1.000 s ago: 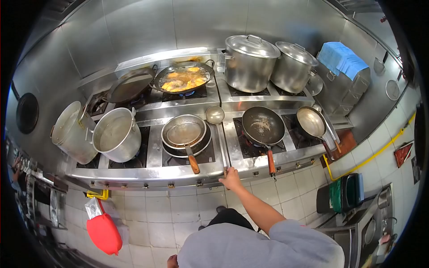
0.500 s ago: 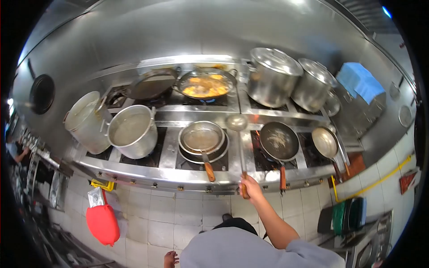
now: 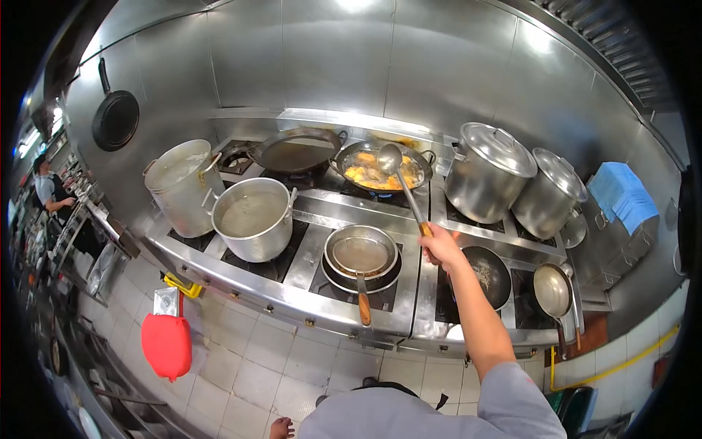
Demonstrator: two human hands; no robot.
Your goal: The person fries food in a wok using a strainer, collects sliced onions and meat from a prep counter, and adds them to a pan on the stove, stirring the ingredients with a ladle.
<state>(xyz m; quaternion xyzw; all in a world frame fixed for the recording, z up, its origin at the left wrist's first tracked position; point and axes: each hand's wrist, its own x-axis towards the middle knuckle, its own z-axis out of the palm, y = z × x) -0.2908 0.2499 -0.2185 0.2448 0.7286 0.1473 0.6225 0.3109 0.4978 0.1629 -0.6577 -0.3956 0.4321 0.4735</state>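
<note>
Steel wall (image 3: 329, 66) backs the stove (image 3: 344, 213). Right hand (image 3: 441, 245) grips the ladle (image 3: 407, 186), bowl over the wok (image 3: 352, 185) near the rear edge; grip of left hand (image 3: 281, 428) cannot be determined.

Steel-panelled walls (image 3: 336, 58) (brightly lit) rise over a pale tiled floor (image 3: 241, 366).

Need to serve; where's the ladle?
In the head view, right of centre, the right hand holds the ladle, its bowl over the wok of frying food.
</note>
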